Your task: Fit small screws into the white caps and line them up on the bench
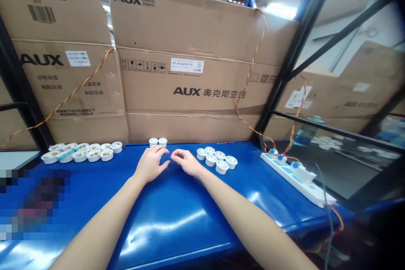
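My left hand (151, 163) is over the middle of the blue table (164, 228), thumb and fingers apart, with nothing visible between them. Close to its right, my right hand (186, 162) has thumb and fingertips pinched together; anything in the pinch is too small to make out. Just behind my left hand, two small white lidded cups (157, 141) stand side by side. To the right of my right hand is a cluster of several similar white cups (211, 160). Farther left, several white cups (94, 155) with brownish contents stand in rows, a teal stick-like thing (67, 154) lying across some.
Cardboard panels (202, 80) stand along the table's back edge. A white power strip (297, 179) with plugs lies at the right, beside a black rack post (278, 80). Red-yellow twisted wires (249, 76) hang over the cardboard. Something pixelated (38, 202) is at the left.
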{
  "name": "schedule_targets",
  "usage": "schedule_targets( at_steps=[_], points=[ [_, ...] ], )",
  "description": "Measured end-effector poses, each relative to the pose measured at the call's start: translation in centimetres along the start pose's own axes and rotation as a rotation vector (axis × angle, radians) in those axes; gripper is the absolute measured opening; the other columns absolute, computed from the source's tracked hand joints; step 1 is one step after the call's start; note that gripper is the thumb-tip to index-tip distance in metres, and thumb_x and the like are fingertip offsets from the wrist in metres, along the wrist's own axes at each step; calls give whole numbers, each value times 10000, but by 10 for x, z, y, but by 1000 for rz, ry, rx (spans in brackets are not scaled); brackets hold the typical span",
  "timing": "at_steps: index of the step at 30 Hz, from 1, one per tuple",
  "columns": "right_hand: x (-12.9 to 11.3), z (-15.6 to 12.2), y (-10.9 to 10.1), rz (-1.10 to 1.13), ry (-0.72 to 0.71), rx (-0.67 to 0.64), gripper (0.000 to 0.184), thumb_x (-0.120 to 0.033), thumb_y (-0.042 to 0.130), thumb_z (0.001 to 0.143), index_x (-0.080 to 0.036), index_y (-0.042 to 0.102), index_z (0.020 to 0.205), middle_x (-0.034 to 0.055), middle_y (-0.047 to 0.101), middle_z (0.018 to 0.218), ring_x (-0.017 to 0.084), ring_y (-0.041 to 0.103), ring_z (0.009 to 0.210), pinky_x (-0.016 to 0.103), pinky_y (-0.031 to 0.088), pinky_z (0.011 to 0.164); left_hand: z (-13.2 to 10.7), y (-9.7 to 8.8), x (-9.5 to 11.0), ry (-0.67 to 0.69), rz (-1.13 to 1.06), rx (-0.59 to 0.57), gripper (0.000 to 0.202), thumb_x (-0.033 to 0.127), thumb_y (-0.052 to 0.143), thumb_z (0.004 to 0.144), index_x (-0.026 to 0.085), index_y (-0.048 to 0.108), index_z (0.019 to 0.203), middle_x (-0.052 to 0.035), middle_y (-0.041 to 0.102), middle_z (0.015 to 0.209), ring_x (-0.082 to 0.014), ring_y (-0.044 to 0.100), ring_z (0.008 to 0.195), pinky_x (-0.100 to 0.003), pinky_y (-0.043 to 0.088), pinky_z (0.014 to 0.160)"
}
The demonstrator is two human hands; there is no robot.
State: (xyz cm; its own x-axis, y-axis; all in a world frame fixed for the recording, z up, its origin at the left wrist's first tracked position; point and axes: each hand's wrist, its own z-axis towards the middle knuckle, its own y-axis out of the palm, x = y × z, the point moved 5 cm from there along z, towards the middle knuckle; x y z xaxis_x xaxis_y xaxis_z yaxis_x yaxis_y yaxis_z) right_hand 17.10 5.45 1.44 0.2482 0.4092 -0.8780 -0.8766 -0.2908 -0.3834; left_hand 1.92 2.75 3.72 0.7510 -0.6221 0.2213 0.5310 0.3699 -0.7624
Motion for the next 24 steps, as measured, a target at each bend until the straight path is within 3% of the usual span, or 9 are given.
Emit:
schedule_targets(
  at_steps=[4,6,8,12,14,17,24],
  points=[
    [7,1,-8,-69,42,68,244,-398,537,850,-166,611,839,-12,584,716,110,481,606,227,386,573,-8,13,-36,-256,-9,-54,513,416,663,743,236,544,1208,-89,561,1272,-307,512,1153,-445,433,940],
    [8,1,-11,-142,31,86,232,-382,524,863,-169,614,835,-3,606,736,121,509,633,238,401,602,-13,23,-49,-318,-45,-152,514,394,660,744,227,549,1217,-92,617,1205,-311,547,1122,-441,441,936],
    [2,0,-12,-272,-36,104,207,-349,522,873,-175,620,820,9,627,773,134,534,681,253,409,653,-14,26,-54,-328,-79,-170,490,349,648,754,236,555,1222,-82,645,1173,-300,572,1102,-418,448,935],
    [-21,-5,-9,-525,-209,128,152,-301,534,886,-195,631,837,28,636,840,149,544,752,267,396,708,-8,19,-40,-230,-141,-91,533,240,630,748,268,510,1266,-47,641,1179,-256,599,1070,-358,462,915],
    [-30,-8,-6,-567,-245,140,147,-303,529,896,-203,632,861,29,632,854,151,545,766,269,393,712,-5,13,-29,-193,-144,-50,447,225,612,755,263,546,1196,-39,657,1103,-239,621,1006,-335,481,868],
    [-37,-10,-2,-595,-253,155,142,-304,529,900,-210,631,871,28,633,860,154,549,769,269,390,706,-2,8,-15,-124,-125,-33,354,230,598,769,261,584,1121,-37,656,1064,-229,616,990,-323,487,854],
    [-33,-9,1,-574,-224,149,161,-325,541,888,-202,630,836,30,636,844,154,549,754,272,394,706,-2,7,-3,-58,-77,-68,416,310,598,807,263,576,1219,-32,651,1170,-228,579,1076,-332,469,926]
  ],
)
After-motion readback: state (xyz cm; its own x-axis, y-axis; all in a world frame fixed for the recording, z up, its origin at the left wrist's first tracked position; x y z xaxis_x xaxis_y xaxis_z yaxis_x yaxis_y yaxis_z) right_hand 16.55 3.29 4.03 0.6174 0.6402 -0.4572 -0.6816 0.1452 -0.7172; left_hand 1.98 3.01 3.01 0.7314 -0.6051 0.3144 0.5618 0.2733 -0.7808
